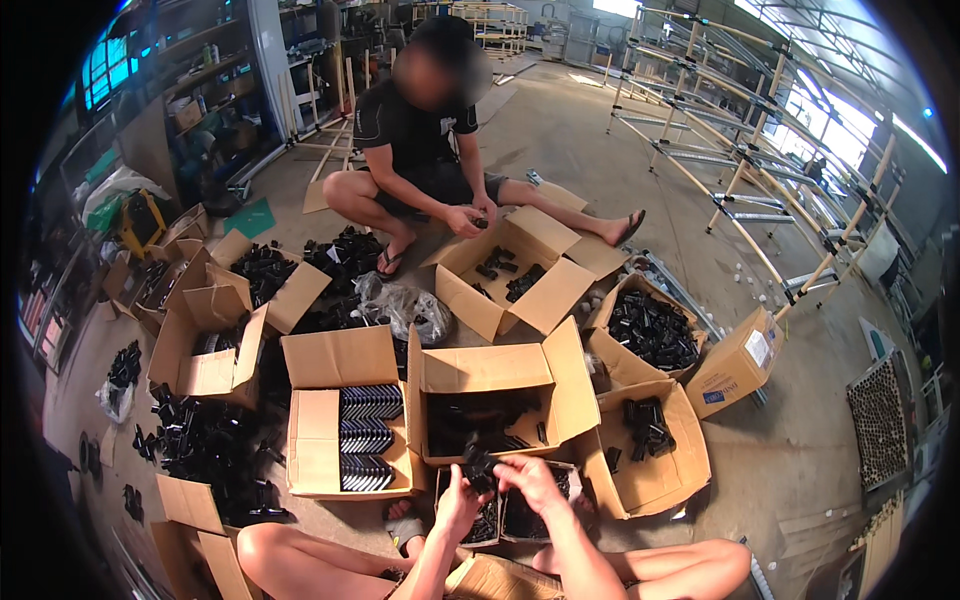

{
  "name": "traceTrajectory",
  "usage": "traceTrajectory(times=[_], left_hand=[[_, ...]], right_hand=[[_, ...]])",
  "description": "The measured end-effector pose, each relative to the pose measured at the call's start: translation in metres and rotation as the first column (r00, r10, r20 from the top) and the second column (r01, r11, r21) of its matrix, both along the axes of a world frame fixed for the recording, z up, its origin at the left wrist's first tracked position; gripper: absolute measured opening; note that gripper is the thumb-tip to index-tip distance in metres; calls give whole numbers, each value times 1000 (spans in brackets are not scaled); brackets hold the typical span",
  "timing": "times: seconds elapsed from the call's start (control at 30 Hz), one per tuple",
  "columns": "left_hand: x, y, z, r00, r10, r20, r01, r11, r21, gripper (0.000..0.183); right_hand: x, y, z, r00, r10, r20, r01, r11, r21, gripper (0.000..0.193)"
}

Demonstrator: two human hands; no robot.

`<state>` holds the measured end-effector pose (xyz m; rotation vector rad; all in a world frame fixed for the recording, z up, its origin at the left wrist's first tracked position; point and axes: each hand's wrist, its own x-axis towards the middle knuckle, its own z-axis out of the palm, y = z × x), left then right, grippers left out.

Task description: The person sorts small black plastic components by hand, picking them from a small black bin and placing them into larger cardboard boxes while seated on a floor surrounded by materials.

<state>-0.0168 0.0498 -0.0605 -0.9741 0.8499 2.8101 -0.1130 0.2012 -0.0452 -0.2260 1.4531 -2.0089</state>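
Just in front of my body, a black pipe-joint fitting [480, 467] is held up between both hands. My left hand [459, 506] grips it from below and the left, fingers closed. From the right, my right hand [532, 483] pinches its side. Directly beyond is an open cardboard box [487, 368] with dark fittings inside. Under my hands stand small open boxes [527, 517] of little black parts. Left of these, another carton [314, 435] holds fittings stacked in neat rows. An open box [690, 470] to the right contains a loose pile of black fittings.
Opposite me a seated person [420, 140] holds a small dark part over an open box [470, 300]. Heaps of black fittings [205, 445] lie on the floor at left. Clear plastic bags [405, 308] lie between the boxes. A pipe rack [740, 150] stands at far right.
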Motion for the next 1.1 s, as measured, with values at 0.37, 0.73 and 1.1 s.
traceTrajectory(times=[0.37,0.73,1.1], left_hand=[[9,-17,9,988,132,77,-103,948,-300,15],[16,-36,40,970,-55,235,239,371,-897,35],[22,-23,53,952,-295,85,266,651,-711,35]], right_hand=[[63,-19,-29,989,123,76,-129,989,68,29],[67,-22,-96,876,303,-375,27,745,667,12],[108,-60,-175,910,347,-228,-48,634,772,30]])
